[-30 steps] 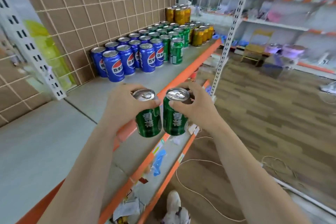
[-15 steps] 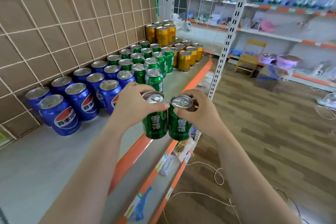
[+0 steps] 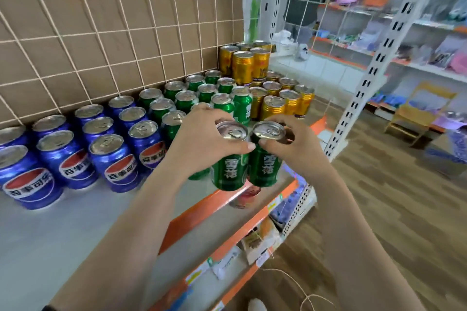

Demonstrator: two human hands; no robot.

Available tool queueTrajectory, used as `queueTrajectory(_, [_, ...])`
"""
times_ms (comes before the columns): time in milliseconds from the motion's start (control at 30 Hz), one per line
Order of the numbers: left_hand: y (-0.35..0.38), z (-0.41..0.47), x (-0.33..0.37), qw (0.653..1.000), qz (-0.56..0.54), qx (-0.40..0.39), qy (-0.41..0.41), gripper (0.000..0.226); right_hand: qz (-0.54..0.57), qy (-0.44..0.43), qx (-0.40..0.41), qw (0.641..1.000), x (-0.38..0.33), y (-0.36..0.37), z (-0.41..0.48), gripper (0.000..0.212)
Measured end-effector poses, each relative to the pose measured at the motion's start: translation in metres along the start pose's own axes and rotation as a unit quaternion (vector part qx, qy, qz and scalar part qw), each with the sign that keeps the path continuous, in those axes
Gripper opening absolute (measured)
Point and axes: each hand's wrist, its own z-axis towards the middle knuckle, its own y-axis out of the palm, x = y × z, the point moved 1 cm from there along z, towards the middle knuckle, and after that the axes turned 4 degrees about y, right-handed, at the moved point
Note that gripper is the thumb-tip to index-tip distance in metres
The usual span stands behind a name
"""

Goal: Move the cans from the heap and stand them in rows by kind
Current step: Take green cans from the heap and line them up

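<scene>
1. The left can (image 3: 228, 164) and right can (image 3: 265, 161) hang side by side below the fingers (image 3: 209, 113) gripping their tops.
2. Rows of cans (image 3: 141, 129) stand on the shelf (image 3: 50, 235), left of and behind the fingers.

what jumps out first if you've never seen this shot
Dead centre, the left hand and right hand each grip a green can by its top: the left can and right can are side by side at the front edge of the shelf. Behind them stand blocks of blue cans at left, green cans in the middle and gold cans farther back.
</scene>
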Motion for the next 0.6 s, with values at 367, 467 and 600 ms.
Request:
queueTrajectory(367, [0.039, 0.05, 0.015, 0.976, 0.117, 0.059, -0.172, 0.053, -0.005, -0.082, -0.18, 0.98, 0.04, -0.024, 0.097, 0.037])
queueTrajectory(467, [0.04, 0.052, 0.006, 0.965, 0.162, 0.067, -0.197, 0.056, -0.021, -0.103, -0.217, 0.971, 0.043, -0.01, 0.112, 0.042])
queueTrajectory(600, [0.041, 0.054, -0.008, 0.951, 0.185, 0.072, -0.237, 0.067, -0.025, -0.119, -0.255, 0.959, 0.042, 0.005, 0.128, 0.045])
